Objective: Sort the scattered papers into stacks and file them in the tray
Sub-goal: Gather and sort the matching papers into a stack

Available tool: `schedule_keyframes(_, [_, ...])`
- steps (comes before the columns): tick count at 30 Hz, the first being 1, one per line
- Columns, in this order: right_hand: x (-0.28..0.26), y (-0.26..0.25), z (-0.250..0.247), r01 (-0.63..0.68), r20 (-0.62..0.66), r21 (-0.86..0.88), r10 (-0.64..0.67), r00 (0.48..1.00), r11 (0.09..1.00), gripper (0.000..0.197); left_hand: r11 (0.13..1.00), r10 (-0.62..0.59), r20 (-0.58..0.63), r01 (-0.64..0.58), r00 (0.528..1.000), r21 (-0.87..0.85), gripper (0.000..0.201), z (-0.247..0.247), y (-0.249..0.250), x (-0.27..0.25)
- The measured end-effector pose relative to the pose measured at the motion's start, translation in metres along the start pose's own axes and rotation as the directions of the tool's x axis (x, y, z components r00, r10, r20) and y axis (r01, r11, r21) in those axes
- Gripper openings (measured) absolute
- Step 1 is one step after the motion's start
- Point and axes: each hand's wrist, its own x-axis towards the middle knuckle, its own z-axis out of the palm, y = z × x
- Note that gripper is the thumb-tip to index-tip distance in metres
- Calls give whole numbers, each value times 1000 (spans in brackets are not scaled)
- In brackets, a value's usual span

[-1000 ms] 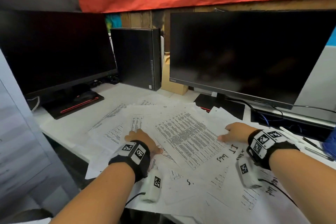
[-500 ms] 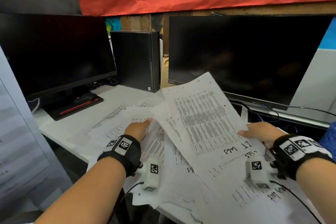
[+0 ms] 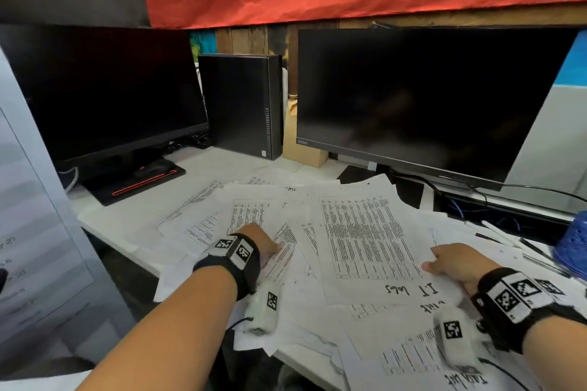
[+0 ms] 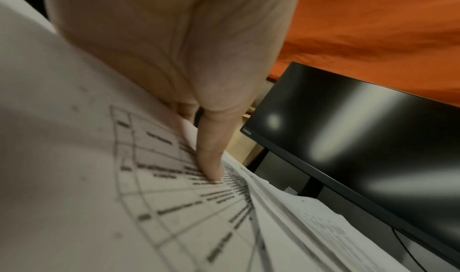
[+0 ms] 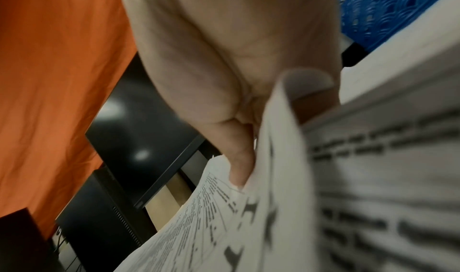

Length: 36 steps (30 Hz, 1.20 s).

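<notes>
Many printed papers [image 3: 219,216] lie scattered and overlapping on the white desk [image 3: 127,219]. A densely printed sheet [image 3: 365,241] with handwriting at its near edge lies on top in the middle. My right hand [image 3: 451,263] pinches this sheet's right edge; in the right wrist view the thumb [image 5: 308,87] sits over the paper [image 5: 273,217] and the fingers are under it. My left hand [image 3: 257,241] presses with straight fingers on a sheet with a table [image 4: 149,197], one fingertip [image 4: 211,170] touching it. A blue perforated tray [image 3: 571,247] shows at the right edge.
Two dark monitors [image 3: 104,98] [image 3: 428,98] stand at the back with a black PC tower [image 3: 241,105] and a cardboard box [image 3: 301,149] between them. Pens [image 3: 508,238] and cables lie at the right. The desk's front edge [image 3: 120,251] runs near my left arm.
Half a second ago my right hand held the printed sheet raised and tilted up; now the sheet lies low over the pile. My left hand stays on the papers at the left.
</notes>
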Motion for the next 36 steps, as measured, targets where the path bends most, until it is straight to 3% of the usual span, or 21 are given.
schedule_keyframes(4, [1,8,-1,-11,-56,161,20,998,987,41,980,45,-19,-40,999,195,61,8,9,-6])
schedule_keyframes(7, [-7,3,-5,-41,-81,104,50,995,994,32,945,24,-76,2,997,328,42,11,14,-8])
schedule_keyframes(9, [-24,-2,-9,-66,-177,161,94,980,985,28,929,7,-86,26,996,369,38,10,15,-9])
schedule_keyframes(13, [-28,5,-22,-87,-321,-67,61,945,994,42,936,-21,-58,40,998,350,42,4,10,-11])
schedule_keyframes(17, [-24,19,-34,-142,-310,64,155,938,988,39,991,-61,-38,65,997,117,87,3,10,-9])
schedule_keyframes(18, [-26,21,-32,-134,-270,186,182,945,973,35,995,-60,-21,61,998,80,92,2,11,-10])
schedule_keyframes(19, [-24,24,-28,-152,-233,316,231,945,937,27,995,-51,-4,51,999,82,91,3,11,-12])
schedule_keyframes(22, [-22,31,-17,-160,-127,398,227,965,903,17,992,19,21,-22,1000,124,59,7,14,-20])
schedule_keyframes(26, [-29,26,-2,-157,-54,340,186,981,927,32,995,94,-20,-93,995,18,40,10,16,-30])
schedule_keyframes(27, [-33,22,0,-134,-27,356,153,988,925,34,991,88,-52,-92,995,-100,41,11,16,-33])
schedule_keyframes(29, [-41,17,4,-116,24,231,113,993,966,40,968,85,20,-78,996,-239,52,19,10,-28])
schedule_keyframes(30, [-44,15,5,-85,37,184,79,996,979,42,906,34,57,-7,998,-423,52,25,9,-25])
schedule_keyframes(31, [-47,12,5,-57,51,146,50,997,988,41,823,64,77,-9,995,-568,44,28,9,-29])
schedule_keyframes(32, [-52,8,7,-23,66,110,15,998,994,34,788,128,69,-59,989,-613,40,33,8,-33])
schedule_keyframes(34, [-60,3,11,59,97,7,-59,993,998,21,714,142,63,-58,988,-698,49,40,10,-36])
schedule_keyframes(36, [-70,-5,13,106,120,6,-106,987,994,31,788,176,77,-94,981,-609,49,46,16,-40])
